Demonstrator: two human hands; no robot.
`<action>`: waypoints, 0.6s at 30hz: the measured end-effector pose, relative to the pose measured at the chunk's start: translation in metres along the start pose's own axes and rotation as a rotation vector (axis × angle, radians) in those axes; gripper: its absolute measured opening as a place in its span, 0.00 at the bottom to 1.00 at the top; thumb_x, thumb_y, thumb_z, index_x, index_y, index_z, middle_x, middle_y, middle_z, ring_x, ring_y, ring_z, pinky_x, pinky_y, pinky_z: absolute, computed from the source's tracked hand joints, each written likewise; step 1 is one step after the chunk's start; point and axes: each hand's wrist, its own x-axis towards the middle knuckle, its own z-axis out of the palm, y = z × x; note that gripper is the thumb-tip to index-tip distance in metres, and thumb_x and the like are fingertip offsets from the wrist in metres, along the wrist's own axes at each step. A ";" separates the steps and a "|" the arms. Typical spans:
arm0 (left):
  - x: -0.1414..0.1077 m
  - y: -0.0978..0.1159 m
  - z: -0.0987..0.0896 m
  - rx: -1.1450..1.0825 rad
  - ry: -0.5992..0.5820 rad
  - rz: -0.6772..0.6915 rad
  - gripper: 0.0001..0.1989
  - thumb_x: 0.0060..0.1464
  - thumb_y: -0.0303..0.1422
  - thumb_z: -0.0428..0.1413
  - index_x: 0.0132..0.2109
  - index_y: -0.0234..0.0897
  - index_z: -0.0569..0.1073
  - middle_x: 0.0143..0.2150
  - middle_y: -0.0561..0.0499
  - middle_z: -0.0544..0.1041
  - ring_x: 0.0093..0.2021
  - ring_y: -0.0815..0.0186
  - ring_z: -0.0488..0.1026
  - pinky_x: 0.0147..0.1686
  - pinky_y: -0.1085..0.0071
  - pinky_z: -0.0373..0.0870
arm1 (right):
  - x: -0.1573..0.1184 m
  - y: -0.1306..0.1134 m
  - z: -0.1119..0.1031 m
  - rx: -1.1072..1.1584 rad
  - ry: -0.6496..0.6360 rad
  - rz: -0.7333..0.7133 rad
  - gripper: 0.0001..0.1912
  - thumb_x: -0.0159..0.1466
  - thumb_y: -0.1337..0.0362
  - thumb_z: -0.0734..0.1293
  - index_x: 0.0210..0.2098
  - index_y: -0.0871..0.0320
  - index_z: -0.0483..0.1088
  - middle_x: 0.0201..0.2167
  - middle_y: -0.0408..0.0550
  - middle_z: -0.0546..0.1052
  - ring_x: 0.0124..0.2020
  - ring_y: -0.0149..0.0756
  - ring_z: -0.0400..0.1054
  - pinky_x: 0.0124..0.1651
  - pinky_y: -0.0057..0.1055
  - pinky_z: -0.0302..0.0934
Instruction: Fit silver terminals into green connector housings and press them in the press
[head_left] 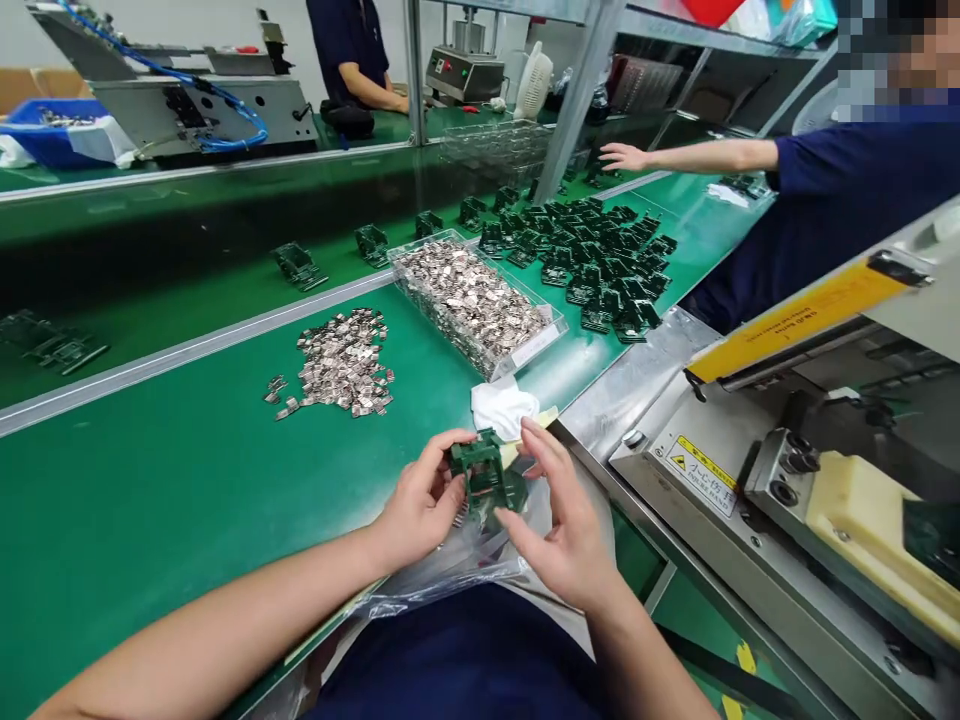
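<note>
Close to my body, my left hand [429, 497] grips a dark green plastic frame part [484, 468] between thumb and fingers. Right beside it, my right hand [559, 510] has its thumb and fingers apart, near the frame's right side; whether a fingertip touches it I cannot tell. Beneath the hands lies a clear plastic bag [480, 560]. A white cloth [502, 405] rests on the table just beyond them. Farther off are a loose pile of small silvery metal pieces [345, 365] and a clear plastic box [517, 355] full of similar pieces.
Many dark green frames [592, 250] are heaped behind the box, and others ride on the green conveyor [247, 235]. A machine with a yellow guard [802, 320] stands at the right. One co-worker's arm [705, 157] reaches over the line; another person [352, 60] sits opposite.
</note>
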 end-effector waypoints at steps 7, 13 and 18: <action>0.057 0.045 0.036 0.085 -0.472 0.162 0.25 0.60 0.31 0.51 0.63 0.40 0.59 0.48 0.42 0.78 0.43 0.61 0.77 0.41 0.67 0.76 | -0.042 -0.007 -0.084 -0.438 0.210 -0.249 0.34 0.59 0.66 0.73 0.62 0.52 0.60 0.54 0.55 0.72 0.55 0.50 0.65 0.56 0.53 0.63; 0.133 0.086 0.148 0.239 -0.635 0.514 0.22 0.59 0.29 0.52 0.60 0.38 0.65 0.58 0.40 0.72 0.58 0.56 0.71 0.57 0.57 0.69 | -0.126 0.001 -0.161 -0.914 0.751 -0.068 0.33 0.55 0.66 0.75 0.59 0.52 0.65 0.51 0.54 0.74 0.53 0.52 0.68 0.55 0.56 0.63; 0.153 0.112 0.261 0.259 -0.775 0.624 0.43 0.45 0.38 0.66 0.65 0.30 0.58 0.68 0.29 0.56 0.69 0.44 0.52 0.65 0.47 0.56 | -0.178 0.010 -0.200 -0.667 1.331 0.105 0.35 0.52 0.64 0.78 0.57 0.59 0.66 0.52 0.57 0.72 0.54 0.52 0.68 0.57 0.53 0.63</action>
